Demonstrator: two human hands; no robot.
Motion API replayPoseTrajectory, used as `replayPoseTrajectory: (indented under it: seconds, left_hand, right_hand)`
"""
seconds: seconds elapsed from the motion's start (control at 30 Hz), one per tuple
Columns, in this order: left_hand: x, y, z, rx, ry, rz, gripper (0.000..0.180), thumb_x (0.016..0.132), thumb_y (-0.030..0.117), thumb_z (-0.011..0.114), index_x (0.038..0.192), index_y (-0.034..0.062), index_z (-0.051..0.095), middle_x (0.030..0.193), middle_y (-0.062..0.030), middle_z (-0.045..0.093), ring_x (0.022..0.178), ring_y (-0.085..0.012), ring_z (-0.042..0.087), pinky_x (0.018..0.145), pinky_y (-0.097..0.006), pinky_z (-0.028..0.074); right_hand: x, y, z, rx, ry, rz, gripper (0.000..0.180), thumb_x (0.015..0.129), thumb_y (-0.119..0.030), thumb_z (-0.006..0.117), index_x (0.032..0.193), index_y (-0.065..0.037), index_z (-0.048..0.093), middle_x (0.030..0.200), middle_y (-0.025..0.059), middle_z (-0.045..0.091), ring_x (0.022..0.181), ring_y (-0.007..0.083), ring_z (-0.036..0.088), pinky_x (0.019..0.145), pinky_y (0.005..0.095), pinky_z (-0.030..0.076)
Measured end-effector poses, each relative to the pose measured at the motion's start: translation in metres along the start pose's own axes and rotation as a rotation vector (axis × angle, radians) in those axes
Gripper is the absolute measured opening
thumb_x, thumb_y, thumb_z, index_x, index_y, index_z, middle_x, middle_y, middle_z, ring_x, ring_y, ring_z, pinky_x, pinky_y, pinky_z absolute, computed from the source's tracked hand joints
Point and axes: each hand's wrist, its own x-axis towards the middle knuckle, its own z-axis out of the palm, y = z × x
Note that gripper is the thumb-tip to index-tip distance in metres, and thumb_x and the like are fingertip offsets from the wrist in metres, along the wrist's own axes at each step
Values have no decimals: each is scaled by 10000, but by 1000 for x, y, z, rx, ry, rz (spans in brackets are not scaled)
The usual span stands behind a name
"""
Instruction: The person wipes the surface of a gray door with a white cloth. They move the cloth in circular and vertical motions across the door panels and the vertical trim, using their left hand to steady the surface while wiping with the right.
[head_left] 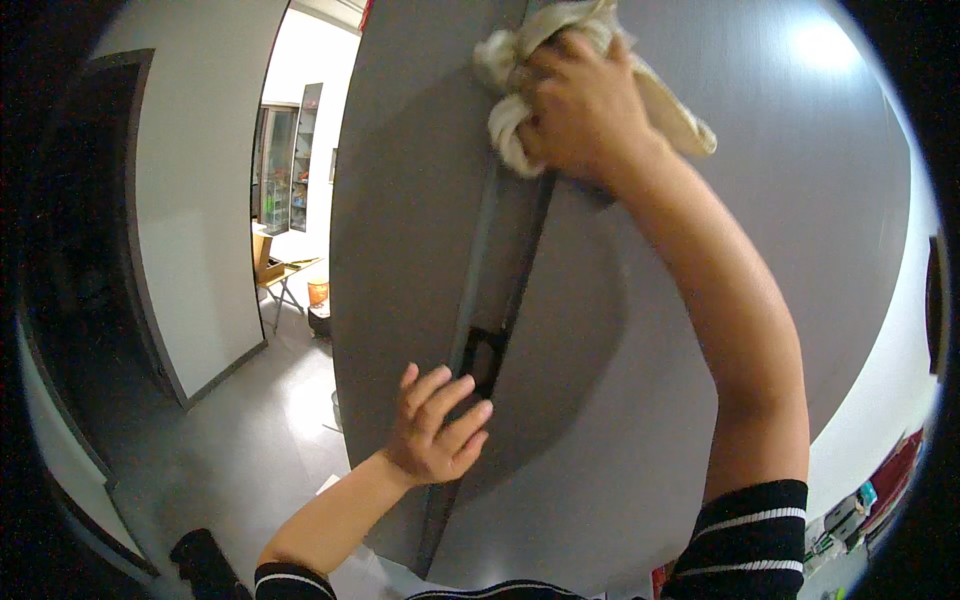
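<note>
A tall grey two-door unit (560, 420), either a fridge or a cabinet, stands close in front of me. A long recessed strip (497, 270) runs down between its doors, with a dark opening low in it. High on the unit, my right hand (590, 105) presses a crumpled cream cloth (680, 115) against the surface beside the top of that strip. Some of the fingers are sunk in the folds and slightly blurred. Lower down, my left hand (435, 425) has its fingers spread near the dark opening and holds nothing; whether it touches the door I cannot tell.
On the left are a dark doorway (80, 250) and a pale wall (200, 200). Beyond a bright passage stand a glass-fronted cabinet (278, 165) and a small folding table (290, 268). Grey floor (230, 450) lies at lower left. Assorted items (850, 520) sit at the lower right.
</note>
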Motion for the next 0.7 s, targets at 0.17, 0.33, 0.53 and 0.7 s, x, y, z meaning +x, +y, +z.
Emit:
replayPoseTrajectory:
  seconds: [0.17,0.33,0.53,0.7]
  left_hand:
    - [16,-14,-2,-84,40,-106,456,744,200,712,1175,111,590,1282,-149,495,1242,-351,421,1083,-529,275]
    - [18,-21,-2,-346,171,-291,355,770,133,692,1089,34,570,1208,-210,523,1129,-356,506,985,-453,391]
    - [39,-13,4,-819,400,-484,659,956,382,511,1418,-14,256,1474,-189,248,1310,-307,354,1071,-424,315]
    - [80,-24,25,-943,293,-533,479,995,314,484,1370,39,368,1304,-136,452,1200,-239,457,1002,-392,379]
  right_hand:
    - [-54,-66,-9,156,-174,-198,286,699,-406,654,823,-175,766,1064,-20,626,1162,234,456,1067,655,169]
    - [-108,-114,-17,517,-195,-397,329,653,-468,701,772,-165,747,1002,-6,625,1073,236,507,959,526,346]
    - [-111,-94,-39,872,251,124,488,738,-294,752,1180,-128,628,1296,202,468,1189,384,470,963,489,400]
    - [-116,-113,-36,1391,69,1,649,838,-205,633,1436,-132,390,1501,297,176,1404,485,169,1126,511,238]
